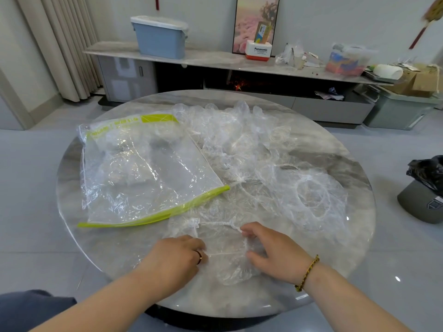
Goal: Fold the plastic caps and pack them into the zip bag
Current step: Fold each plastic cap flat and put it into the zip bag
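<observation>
Folding step: a clear plastic cap (225, 245) with a white elastic rim is spread flat at the near edge of the round grey marble bench (96, 248). It is judged to be laid there so that it can be creased close to the body.
Left hand: the left hand (178, 256) is set knuckles-up on the cap's left edge, with the fingers curled down onto the film, which is gathered and pinned there.
Right hand: the right hand (273, 250) is curled round the cap's right side, and the white rim is pinched at the fingertips. The hands are apart, with the film drawn out between them.
Zip bag: a clear rectangular zip bag (143, 173) with a lime-green zip strip (153, 218) is laid flat just beyond the cap. Its zip end is turned towards the hands, probably so that folded caps can be slid in without reaching. Something pale is seen inside, too blurred to be named.
Loose caps: a heap of clear crumpled plastic caps (251, 144) is piled right of the bag and touching it, placed within reach as stock not yet folded.
Writing: green print is seen along the bag's far edge but cannot be read. "Panasonic" is read on a white and red box (260, 50) on the long pale shelf (215, 59) by the wall.
</observation>
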`<state>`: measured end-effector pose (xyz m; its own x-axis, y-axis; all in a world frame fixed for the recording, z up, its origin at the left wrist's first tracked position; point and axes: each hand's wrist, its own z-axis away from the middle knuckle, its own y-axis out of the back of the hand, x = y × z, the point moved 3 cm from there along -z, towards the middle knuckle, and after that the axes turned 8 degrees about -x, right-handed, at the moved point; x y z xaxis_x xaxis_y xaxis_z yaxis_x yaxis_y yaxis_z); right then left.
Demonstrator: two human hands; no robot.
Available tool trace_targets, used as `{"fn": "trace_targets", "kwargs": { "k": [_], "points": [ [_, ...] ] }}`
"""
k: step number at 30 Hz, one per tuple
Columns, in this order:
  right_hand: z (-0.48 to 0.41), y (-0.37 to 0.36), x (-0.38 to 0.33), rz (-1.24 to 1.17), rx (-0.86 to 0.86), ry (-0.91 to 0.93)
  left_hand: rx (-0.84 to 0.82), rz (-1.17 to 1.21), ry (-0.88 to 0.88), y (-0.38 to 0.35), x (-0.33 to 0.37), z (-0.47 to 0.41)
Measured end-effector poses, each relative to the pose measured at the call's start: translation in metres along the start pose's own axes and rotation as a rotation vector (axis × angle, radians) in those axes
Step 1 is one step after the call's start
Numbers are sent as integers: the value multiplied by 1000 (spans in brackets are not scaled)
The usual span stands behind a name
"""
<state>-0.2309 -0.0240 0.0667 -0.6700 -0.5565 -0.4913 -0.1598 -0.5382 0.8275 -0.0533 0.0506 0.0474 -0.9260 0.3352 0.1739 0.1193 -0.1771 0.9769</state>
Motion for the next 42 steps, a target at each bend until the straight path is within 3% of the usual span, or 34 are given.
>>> {"fn": "trace_targets", "kwargs": {
  "k": [2,7,11,17,19,22,24,25,28,31,34,39,42],
  "points": [
    [3,3,2,14,-27,-5,63,-31,20,3,-2,2],
    [7,10,4,112,-101,15,113,146,2,6,-15,3],
    [5,5,5,271,-169,21,32,185,75,-1,-24,1],
    [-4,1,7,369,58,85,200,232,70,3,-21,7],
    [-4,2,2,379,166,109,143,222,15,13,-6,9],
    [-2,-4,-6,313,166,75,-12,266,40,-1,-3,10],
    [1,-2,-11,274,208,100,62,236,-8,-1,-4,11],
    [3,-1,-12,229,139,85,101,143,-47,-3,-7,10],
    [7,-4,-11,129,-184,-15,116,173,4,-7,-13,6],
    [7,-8,-16,265,-244,-2,108,385,117,-9,-17,4],
    [-3,-11,-11,311,-27,20,210,647,300,-3,-25,5],
    [-16,-7,-7,274,447,179,361,776,521,10,-41,11],
    [-20,-6,-14,-70,418,188,368,921,606,9,-44,8]
  ]
}}
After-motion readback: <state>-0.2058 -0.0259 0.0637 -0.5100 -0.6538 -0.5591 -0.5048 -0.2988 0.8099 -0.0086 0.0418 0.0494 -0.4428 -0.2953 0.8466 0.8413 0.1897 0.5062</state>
